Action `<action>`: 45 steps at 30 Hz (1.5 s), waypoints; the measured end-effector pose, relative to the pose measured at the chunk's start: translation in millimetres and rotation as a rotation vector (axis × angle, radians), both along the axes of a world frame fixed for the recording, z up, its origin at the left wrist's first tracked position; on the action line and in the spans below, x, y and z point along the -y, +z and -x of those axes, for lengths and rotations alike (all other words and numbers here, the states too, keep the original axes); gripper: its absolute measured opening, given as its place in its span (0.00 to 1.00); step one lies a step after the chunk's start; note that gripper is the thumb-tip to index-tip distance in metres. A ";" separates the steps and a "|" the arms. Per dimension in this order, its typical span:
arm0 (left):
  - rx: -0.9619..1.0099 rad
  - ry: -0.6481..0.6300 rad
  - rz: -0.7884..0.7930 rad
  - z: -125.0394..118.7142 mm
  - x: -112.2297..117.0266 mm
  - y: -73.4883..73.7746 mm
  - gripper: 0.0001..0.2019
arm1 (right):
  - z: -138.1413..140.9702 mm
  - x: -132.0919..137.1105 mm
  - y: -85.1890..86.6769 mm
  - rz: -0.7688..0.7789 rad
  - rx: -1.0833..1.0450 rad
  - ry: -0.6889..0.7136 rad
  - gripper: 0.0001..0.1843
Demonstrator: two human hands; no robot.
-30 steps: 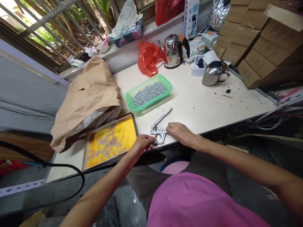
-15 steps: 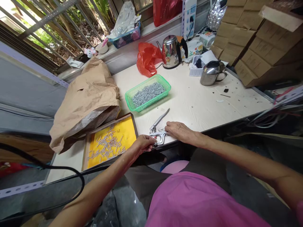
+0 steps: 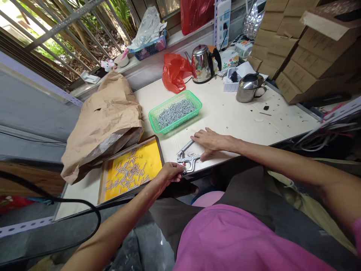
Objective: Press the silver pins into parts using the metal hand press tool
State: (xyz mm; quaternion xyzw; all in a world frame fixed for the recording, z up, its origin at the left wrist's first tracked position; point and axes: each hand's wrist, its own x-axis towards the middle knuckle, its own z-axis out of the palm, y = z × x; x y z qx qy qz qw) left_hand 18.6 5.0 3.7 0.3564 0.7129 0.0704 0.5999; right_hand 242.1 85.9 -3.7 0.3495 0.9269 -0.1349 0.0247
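Observation:
A silver hand-lever tool with a coil spring and a curved frame (image 3: 192, 161) lies at the table's front edge. My left hand (image 3: 172, 171) is closed in a pinch at its near left end, beside a small red part; whatever the fingertips hold is too small to make out. My right hand (image 3: 210, 142) lies over the tool's right side, fingers stretched across the far end of the lever (image 3: 184, 147), thumb apart near the frame. To the left, a shallow tray with a yellow lining (image 3: 150, 160) holds many small metal pieces (image 3: 129, 169).
A green plastic basket (image 3: 177, 129) full of small metal parts stands behind the tool. A crumpled brown paper sack (image 3: 104, 113) lies at left. Farther back are a red bag (image 3: 173, 71), a kettle (image 3: 200, 64), a steel pot (image 3: 248, 90) and cardboard boxes (image 3: 318, 56).
My right hand has moved up and away from the table edge, from beside the frame to over the lever's end, its fingers now spread. My left hand stays at the tool.

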 end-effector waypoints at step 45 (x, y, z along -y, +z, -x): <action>-0.594 -0.895 -1.011 -45.2 -38.8 -12.6 0.17 | -11.2 15.4 0.2 0.004 -0.074 -0.117 0.16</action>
